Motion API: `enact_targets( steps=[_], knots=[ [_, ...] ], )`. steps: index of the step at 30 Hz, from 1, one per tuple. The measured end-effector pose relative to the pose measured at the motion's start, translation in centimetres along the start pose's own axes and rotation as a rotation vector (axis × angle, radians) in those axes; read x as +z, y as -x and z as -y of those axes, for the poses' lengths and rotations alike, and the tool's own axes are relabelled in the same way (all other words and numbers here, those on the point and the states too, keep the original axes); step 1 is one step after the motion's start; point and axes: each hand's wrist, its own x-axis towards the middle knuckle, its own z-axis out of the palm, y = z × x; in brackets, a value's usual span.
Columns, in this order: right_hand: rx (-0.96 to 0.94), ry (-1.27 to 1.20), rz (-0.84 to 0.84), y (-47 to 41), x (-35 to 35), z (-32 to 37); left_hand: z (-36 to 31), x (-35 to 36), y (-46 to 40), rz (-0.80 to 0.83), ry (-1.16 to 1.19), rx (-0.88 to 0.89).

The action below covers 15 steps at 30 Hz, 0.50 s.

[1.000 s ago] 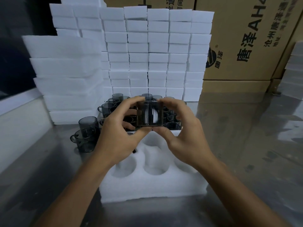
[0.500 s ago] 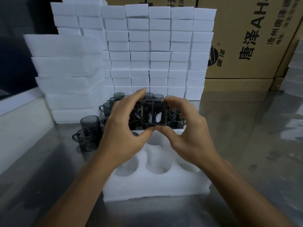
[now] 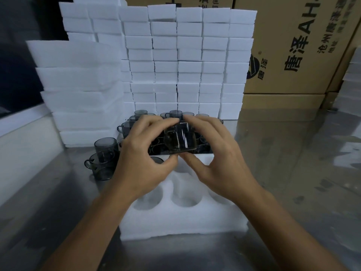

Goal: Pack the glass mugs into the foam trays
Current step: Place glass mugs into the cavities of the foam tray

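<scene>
While both hands, left hand [image 3: 145, 163] and right hand [image 3: 220, 163], are pinching one glass mug [image 3: 180, 138] with curled fingers above the foam tray [image 3: 181, 220], I am seeing a steel tabletop [image 3: 293, 173] reflecting stacked foam blocks [image 3: 183, 63] and cardboard boxes [image 3: 300, 45] behind.

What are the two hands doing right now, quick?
Left hand: pinching the glass mug, thumb under, fingers on top.
Right hand: pinching the same mug from the other side.
</scene>
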Motion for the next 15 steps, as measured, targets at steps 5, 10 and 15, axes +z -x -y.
enact_targets(
  steps=[5, 10, 15],
  knots=[
    [0.088, -0.037, 0.019, 0.18, 0.00, -0.17, -0.02, -0.03, 0.04, 0.026, -0.019, 0.000],
    [0.183, -0.188, 0.026, 0.22, -0.12, -0.34, 0.20, -0.27, 0.11, 0.068, 0.181, -0.163],
    [0.224, -0.227, 0.098, 0.23, -0.08, -0.52, 0.08, -0.32, -0.01, 0.024, 0.178, -0.140]
  ],
)
